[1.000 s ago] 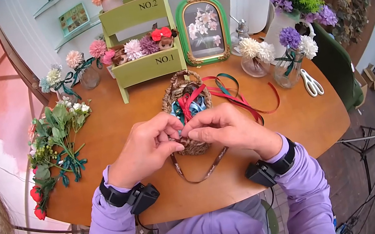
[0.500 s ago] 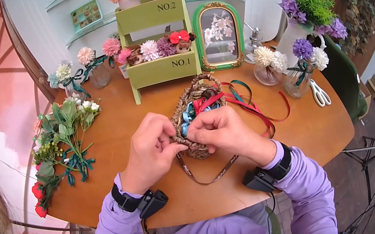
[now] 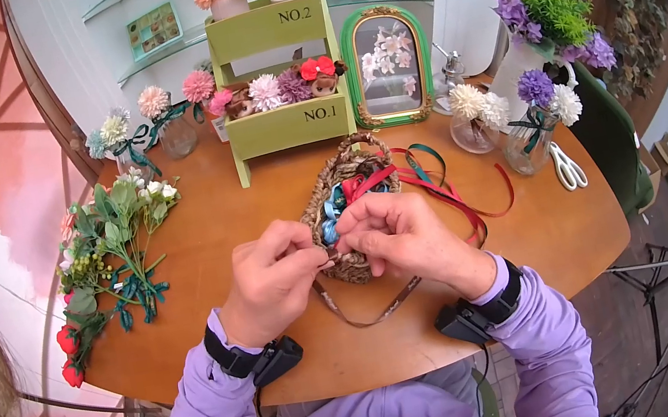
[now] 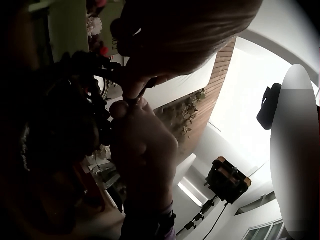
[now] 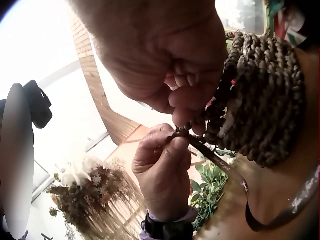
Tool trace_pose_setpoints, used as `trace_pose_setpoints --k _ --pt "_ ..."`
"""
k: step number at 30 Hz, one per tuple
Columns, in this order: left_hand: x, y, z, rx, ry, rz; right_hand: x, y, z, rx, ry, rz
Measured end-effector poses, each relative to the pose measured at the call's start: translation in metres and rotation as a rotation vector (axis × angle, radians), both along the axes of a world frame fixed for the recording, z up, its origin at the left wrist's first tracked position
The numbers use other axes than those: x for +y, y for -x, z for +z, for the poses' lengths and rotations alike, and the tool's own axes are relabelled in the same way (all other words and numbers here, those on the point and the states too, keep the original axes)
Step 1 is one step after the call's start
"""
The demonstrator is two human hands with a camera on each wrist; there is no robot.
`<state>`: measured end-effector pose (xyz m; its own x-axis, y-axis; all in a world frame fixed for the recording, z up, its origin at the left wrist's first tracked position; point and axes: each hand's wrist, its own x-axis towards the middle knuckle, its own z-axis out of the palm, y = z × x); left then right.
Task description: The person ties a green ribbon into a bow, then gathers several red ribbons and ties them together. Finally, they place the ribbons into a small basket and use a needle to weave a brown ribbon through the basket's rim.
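Observation:
A woven basket [image 3: 348, 270] with blue and red ribbon inside stands in front of the person. At its near left rim the left hand [image 3: 273, 280] pinches a brown printed ribbon [image 3: 372, 321], whose length loops down over the table. Close against it, the right hand [image 3: 412, 235] has thumb and forefinger pinched together at the same spot. In the right wrist view the brown ribbon [image 5: 223, 167] runs from between the fingertips beside the basket wall [image 5: 265, 110]. The left wrist view is dark, with both hands meeting at the basket's edge.
Red and green ribbons [image 3: 477, 210] trail right of the basket. Artificial flowers [image 3: 113, 247] lie at left. A green stand [image 3: 289, 132], a framed picture [image 3: 387, 65] and flower vases [image 3: 475, 134] line the back; white scissors [image 3: 568, 167] lie at right.
The view shifted, so the table scene sits farther right. The hands came apart slightly, then met again at the basket's rim, where the left fingers have closed on the brown ribbon.

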<state>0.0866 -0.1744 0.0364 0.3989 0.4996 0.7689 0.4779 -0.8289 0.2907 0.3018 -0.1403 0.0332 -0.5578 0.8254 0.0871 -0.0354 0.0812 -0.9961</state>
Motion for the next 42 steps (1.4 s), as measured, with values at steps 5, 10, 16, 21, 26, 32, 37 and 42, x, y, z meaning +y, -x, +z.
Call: trace_pose_setpoints --k 5,10,16,21,26,32,37,42 --pt "-0.004 -0.009 0.004 0.007 0.02 -0.046 0.001 -0.008 0.002 -0.06 -0.06 -0.024" --pt "-0.006 -0.013 0.005 -0.172 0.322 -0.034 -0.004 -0.011 0.005 -0.096 -0.313 0.058" --pt "-0.006 -0.009 0.003 -0.33 0.606 -0.057 -0.011 -0.006 0.008 -0.143 -0.521 -0.017" --pt "-0.004 -0.014 0.003 -0.355 0.606 -0.088 -0.007 -0.004 0.001 -0.168 -0.652 -0.053" --pt "-0.006 -0.018 0.007 -0.26 0.484 -0.057 -0.009 -0.004 -0.002 -0.124 -0.725 -0.163" --pt "-0.008 -0.021 0.008 -0.216 0.409 -0.039 -0.003 -0.011 0.004 -0.122 -0.433 -0.26" --pt "-0.008 -0.027 0.009 -0.203 0.384 -0.044 -0.019 -0.01 0.023 -0.331 -0.619 -0.126" --pt "-0.01 -0.028 0.006 -0.235 0.506 -0.004 -0.01 -0.009 0.009 -0.408 -0.678 -0.07"
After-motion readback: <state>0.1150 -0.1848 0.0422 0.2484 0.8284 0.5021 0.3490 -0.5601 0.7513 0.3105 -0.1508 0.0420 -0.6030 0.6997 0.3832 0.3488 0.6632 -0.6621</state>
